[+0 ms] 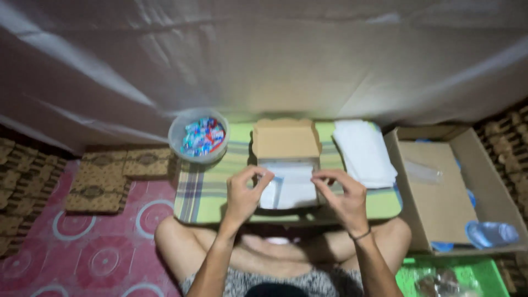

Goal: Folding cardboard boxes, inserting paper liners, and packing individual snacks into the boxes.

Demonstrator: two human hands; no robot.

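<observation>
I see both hands raised over a small cardboard box that sits on a low green plaid table. The box lid stands open toward the wall; white contents lie inside.

The left hand pinches with thumb and forefinger at the left end of something thin, apparently a clear sachet. The right hand pinches likewise at the other end. The item is blurred and nearly transparent; I cannot confirm its outline, nor whether both pinches actually close on it. It hangs just above the open box, between the two hands.

My assessment: the sachet is very light, limp and probably slick film. It will sag if held by one end, and crumple under a firm squeeze. Holding it by both ends with fingertips, as seen, suits it. I judge it not fragile.

Surroundings: a round tub of red and blue wrapped pieces stands left of the box, at the table's left edge. A white stack lies right of the box. A large carton sits on the floor further right, holding clear bags.
</observation>
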